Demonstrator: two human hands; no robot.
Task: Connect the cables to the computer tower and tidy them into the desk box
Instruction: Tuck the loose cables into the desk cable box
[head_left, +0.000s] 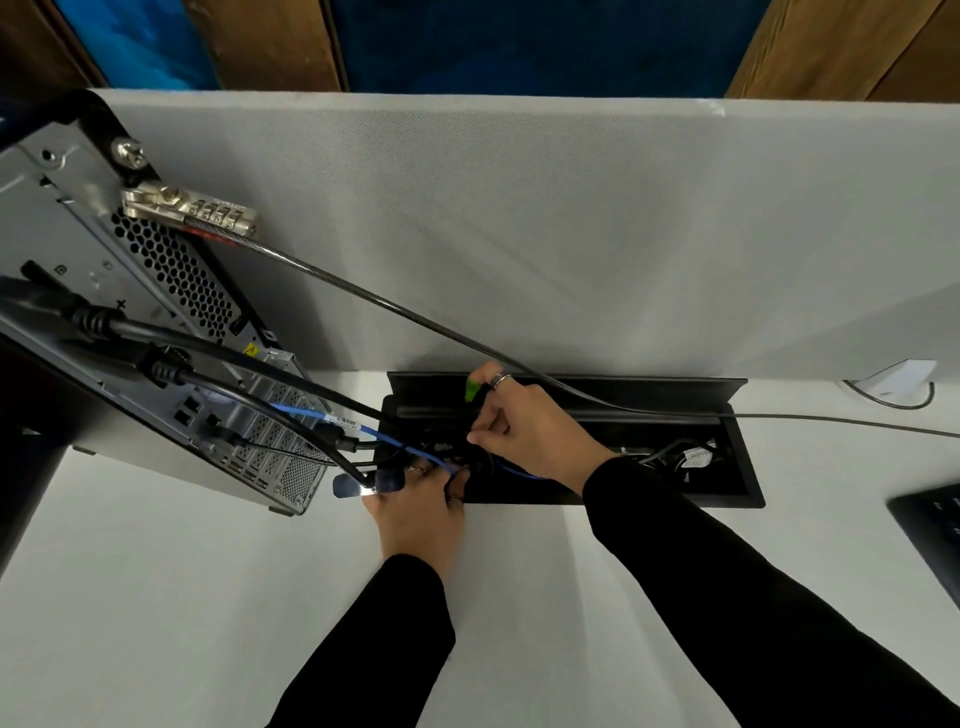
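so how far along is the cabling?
Done: black cables and the blue network cable appear plugged into the tower's rear.
In hand: left hand and right hand are working cables at the left end of the open desk box.
Left: cables stowed, lid shut.

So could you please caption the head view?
Both hands tuck cables from the computer tower into the open desk box.
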